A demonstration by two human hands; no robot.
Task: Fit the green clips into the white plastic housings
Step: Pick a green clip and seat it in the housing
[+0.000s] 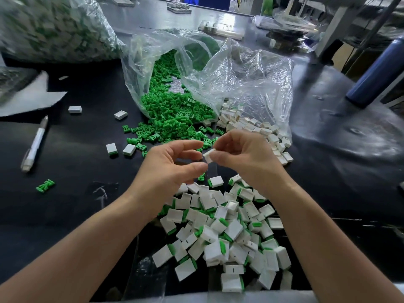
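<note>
My right hand (244, 156) pinches a small white housing (209, 155) between thumb and forefinger above the table. My left hand (172, 165) faces it with curled fingers, and its fingertips reach the housing's left end. Whether they grip it or a clip is hidden. Loose green clips (175, 114) spill from an open clear bag (240, 79) behind the hands. Empty white housings (258, 130) lie at the bag's right mouth. Below my wrists lies a heap of housings with green clips fitted (229, 235).
The black table (76, 204) also holds a white pen (35, 145) on the left, a single green clip (45, 186), a few stray housings (119, 114) and a large full bag (54, 29) at the back left. A dark blue bottle (376, 73) stands at right.
</note>
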